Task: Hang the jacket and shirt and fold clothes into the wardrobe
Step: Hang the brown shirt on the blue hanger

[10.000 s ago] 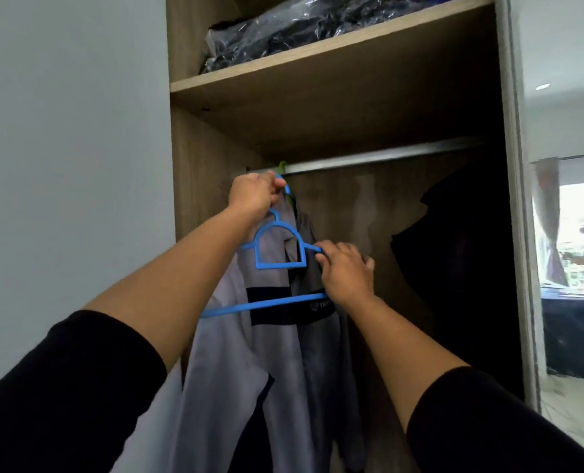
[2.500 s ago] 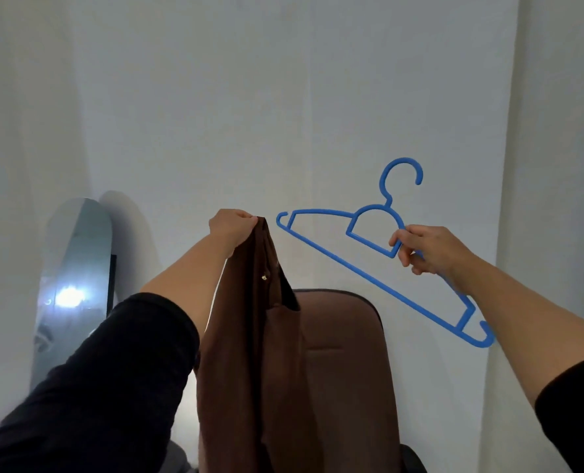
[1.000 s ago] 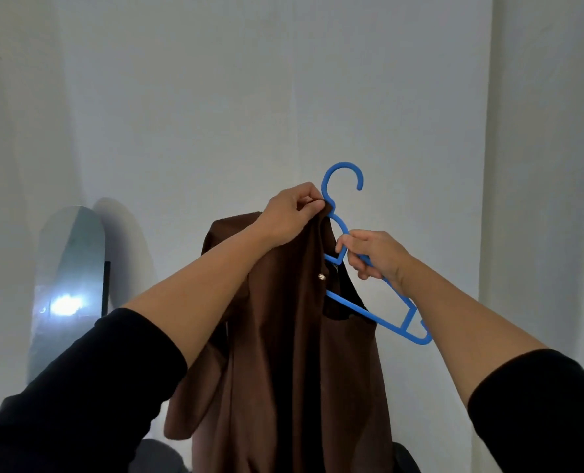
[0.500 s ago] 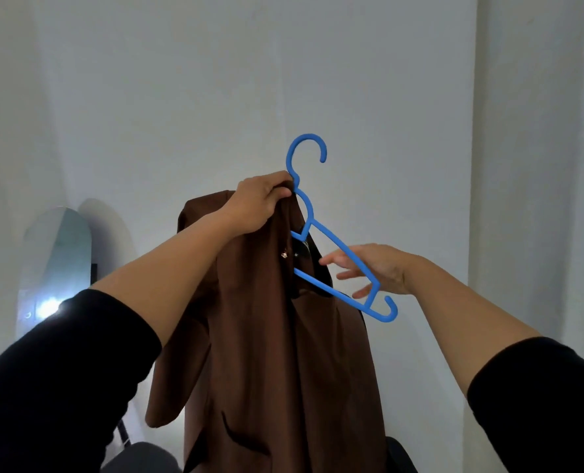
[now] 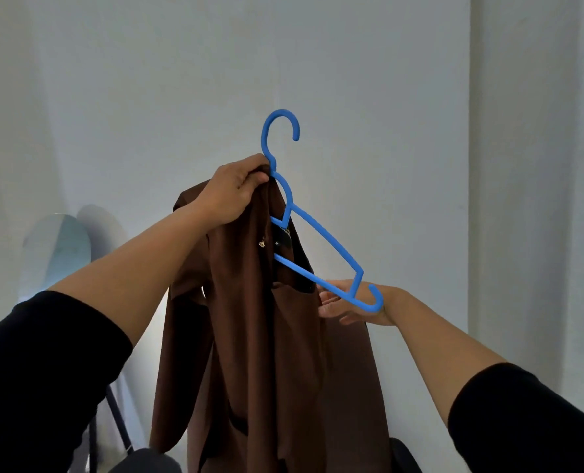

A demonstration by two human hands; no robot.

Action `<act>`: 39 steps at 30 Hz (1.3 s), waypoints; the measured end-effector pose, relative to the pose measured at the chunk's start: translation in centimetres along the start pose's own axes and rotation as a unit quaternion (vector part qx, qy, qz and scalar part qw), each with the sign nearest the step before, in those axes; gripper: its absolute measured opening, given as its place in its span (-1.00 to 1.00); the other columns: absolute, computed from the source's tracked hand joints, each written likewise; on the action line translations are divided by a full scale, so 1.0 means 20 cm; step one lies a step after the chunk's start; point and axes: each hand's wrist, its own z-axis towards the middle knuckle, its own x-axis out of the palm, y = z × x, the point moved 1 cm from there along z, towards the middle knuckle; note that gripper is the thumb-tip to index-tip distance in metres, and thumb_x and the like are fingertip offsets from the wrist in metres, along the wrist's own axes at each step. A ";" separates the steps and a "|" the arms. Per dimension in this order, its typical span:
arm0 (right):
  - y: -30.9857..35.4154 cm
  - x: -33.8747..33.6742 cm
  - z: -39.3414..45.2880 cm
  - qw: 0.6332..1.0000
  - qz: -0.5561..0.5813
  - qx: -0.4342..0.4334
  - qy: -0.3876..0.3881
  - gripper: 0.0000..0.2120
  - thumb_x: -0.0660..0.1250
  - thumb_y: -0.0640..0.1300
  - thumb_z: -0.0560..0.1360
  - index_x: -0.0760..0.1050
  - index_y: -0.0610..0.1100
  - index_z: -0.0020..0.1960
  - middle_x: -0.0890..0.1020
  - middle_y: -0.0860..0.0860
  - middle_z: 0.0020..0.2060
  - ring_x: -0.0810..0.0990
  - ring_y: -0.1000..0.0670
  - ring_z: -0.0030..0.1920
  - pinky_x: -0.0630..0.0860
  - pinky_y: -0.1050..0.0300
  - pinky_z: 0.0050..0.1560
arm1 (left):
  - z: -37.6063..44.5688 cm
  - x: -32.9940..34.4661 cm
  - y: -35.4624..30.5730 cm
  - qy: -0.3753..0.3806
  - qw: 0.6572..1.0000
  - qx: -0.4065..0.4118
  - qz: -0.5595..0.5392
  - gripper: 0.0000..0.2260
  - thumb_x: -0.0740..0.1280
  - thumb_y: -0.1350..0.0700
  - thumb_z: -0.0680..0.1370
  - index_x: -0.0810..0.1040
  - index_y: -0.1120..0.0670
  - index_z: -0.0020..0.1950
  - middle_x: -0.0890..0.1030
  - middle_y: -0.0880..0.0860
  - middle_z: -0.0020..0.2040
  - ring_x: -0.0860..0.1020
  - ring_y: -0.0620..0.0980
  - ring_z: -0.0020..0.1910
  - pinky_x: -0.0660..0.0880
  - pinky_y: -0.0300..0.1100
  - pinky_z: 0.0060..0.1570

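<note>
A brown jacket [image 5: 263, 353] hangs in the air in front of me, held up at its collar by my left hand [image 5: 234, 192], which grips the fabric together with the neck of a blue plastic hanger [image 5: 317, 233]. The hanger's left arm is hidden inside the jacket; its right arm slants down and out, bare. My right hand [image 5: 355, 303] is behind that free end, fingers straight and reaching under the jacket's right edge, partly hidden by the cloth.
A plain white wall fills the background, with a corner at the right. An arched mirror [image 5: 56, 254] leans on a stand at lower left. A dark chair edge [image 5: 403, 455] shows below the jacket.
My right hand let go of the hanger and slid down to its lower end beside the jacket. My left hand took over the hanger's neck with the collar.
</note>
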 end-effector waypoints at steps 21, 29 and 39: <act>0.09 -0.16 -0.06 0.977 0.151 -0.070 -0.132 -0.76 0.17 -0.03 0.60 0.44 0.10 0.25 0.58 -0.01 0.13 0.60 -0.07 0.11 0.58 0.01 0.11 | -0.15 0.00 0.26 -0.044 0.988 -0.118 0.088 -0.83 0.15 0.24 0.61 0.50 0.21 0.10 0.59 0.17 0.00 0.50 0.10 -0.06 0.36 -0.13 0.02; 0.16 -0.18 -0.09 0.995 0.095 -0.024 -0.032 -0.79 0.31 -0.16 0.53 0.53 -0.12 0.16 0.62 -0.13 0.13 0.60 -0.11 0.14 0.54 0.03 0.20 | -0.19 0.04 0.32 -0.051 0.982 -0.180 0.035 -0.82 0.11 0.20 0.63 0.48 0.17 0.12 0.56 0.15 0.01 0.41 0.00 -0.10 0.26 -0.21 -0.05; 0.17 -0.21 -0.05 0.986 0.012 -0.052 -0.155 -0.87 0.45 -0.11 0.42 0.60 -0.05 -0.04 0.67 -0.05 -0.09 0.65 -0.06 -0.06 0.60 0.14 -0.01 | -0.14 0.09 0.34 -0.002 0.967 -0.254 0.005 -0.66 0.08 -0.09 0.62 0.41 0.18 0.09 0.52 0.12 -0.03 0.47 0.10 -0.02 0.38 0.01 0.11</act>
